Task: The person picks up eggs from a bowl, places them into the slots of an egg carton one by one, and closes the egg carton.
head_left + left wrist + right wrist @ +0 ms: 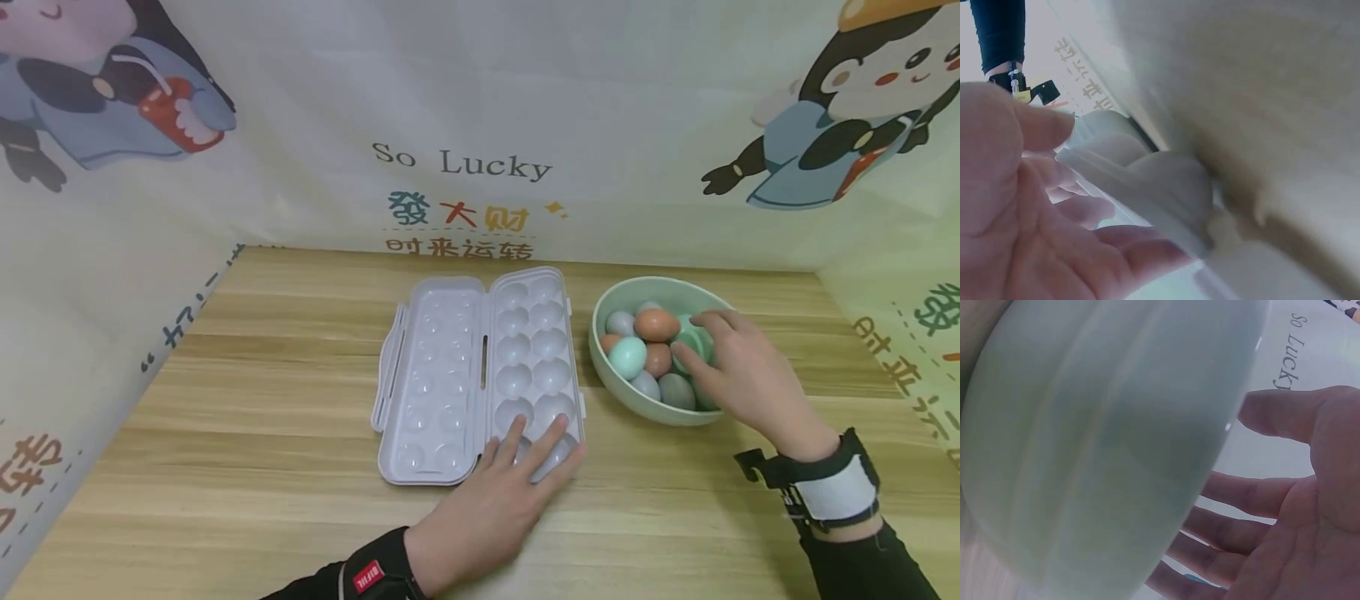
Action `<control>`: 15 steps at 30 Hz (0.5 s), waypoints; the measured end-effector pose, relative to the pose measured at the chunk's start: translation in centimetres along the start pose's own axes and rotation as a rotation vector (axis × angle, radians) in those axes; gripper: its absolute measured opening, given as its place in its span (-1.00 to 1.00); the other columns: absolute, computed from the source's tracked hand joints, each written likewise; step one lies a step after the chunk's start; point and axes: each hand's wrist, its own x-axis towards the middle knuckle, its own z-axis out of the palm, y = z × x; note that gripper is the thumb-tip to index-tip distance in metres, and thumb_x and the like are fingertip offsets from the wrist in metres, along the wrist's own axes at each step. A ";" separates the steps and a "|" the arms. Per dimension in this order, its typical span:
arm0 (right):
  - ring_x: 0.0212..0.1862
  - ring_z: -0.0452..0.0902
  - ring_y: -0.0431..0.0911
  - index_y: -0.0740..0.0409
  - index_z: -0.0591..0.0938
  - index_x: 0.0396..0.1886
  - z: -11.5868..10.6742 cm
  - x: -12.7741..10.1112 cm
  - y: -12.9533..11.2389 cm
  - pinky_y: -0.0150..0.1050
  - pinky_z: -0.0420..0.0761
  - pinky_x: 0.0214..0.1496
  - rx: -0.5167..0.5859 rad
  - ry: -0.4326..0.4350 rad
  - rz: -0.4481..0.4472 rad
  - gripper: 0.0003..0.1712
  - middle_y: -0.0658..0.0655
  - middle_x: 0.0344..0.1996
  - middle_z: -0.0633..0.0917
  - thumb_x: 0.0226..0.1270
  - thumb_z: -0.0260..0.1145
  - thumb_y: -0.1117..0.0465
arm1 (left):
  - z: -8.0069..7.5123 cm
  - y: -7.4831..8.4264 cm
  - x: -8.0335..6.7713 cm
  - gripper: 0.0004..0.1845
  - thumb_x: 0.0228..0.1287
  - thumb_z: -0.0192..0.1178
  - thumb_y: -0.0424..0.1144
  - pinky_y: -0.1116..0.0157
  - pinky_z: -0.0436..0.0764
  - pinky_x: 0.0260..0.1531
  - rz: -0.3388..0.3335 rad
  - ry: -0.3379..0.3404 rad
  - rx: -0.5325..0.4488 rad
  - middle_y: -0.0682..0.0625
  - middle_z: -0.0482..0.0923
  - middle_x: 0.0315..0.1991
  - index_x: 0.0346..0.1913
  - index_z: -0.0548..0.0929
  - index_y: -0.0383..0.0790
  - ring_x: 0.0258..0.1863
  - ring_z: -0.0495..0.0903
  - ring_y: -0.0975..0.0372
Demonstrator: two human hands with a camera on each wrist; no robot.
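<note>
- Egg carton [474,375] of glossy pale lilac plastic, lying unfolded, with a shallow bumped half at its left and a half with two columns of deep round cups at its right.
- A round pale green bowl [626,398] with a smooth wall stands just to the right of the carton, apart from it.
- Eggs are heaped in this bowl: on the side nearer the carton, a smooth light turquoise egg [627,357] and a pale blue-grey egg [620,323]; farther from the carton, a glossy orange-brown egg [657,324] and a dull olive-grey egg [677,392].
- The person's left hand [491,512] rests on the near end of the carton's cupped half, its fingers spread apart and touching the plastic.
- The person's right hand [757,383] reaches over the bowl's rim on the side away from the carton; thumb and forefinger stand apart. The rim hides the fingertips in the right wrist view, so contact with an egg cannot be told.
- A worktop [285,417] of light wood grain lies beneath the carton.
- A white printed backdrop [622,100] rises behind the carton, lettered "So Lucky".
- A black wristband [382,571] with a red label circles the left wrist, nearer the person than the carton.
</note>
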 end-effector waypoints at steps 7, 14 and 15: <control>0.17 0.36 0.43 0.58 0.48 0.12 -0.3 -0.5 0.5 0.37 0.39 0.03 -0.002 0.011 0.013 -0.40 0.57 0.12 0.46 0.46 0.20 0.05 | -0.2 0.4 0.9 -0.30 0.40 0.12 0.12 -0.07 0.60 -0.14 -0.019 0.051 0.155 0.08 0.02 0.54 0.52 0.24 0.04 0.26 0.30 -0.30; 0.15 0.37 0.42 0.59 0.48 0.12 -0.3 -0.3 0.3 0.35 0.38 0.06 0.009 0.008 -0.002 -0.40 0.56 0.10 0.48 0.46 0.20 0.06 | -0.1 0.1 0.6 -0.31 0.41 0.05 0.17 -0.17 0.26 0.22 -0.046 -0.033 0.084 0.03 0.12 0.51 0.50 0.27 0.00 0.42 0.12 -0.17; 0.15 0.38 0.42 0.58 0.49 0.12 -0.2 -0.2 0.2 0.35 0.38 0.06 0.013 0.005 -0.006 -0.41 0.55 0.10 0.48 0.46 0.20 0.06 | 0.0 0.0 0.6 -0.31 0.43 0.04 0.16 -0.13 0.22 0.26 -0.038 -0.040 0.069 0.01 0.10 0.51 0.51 0.25 -0.02 0.44 0.08 -0.14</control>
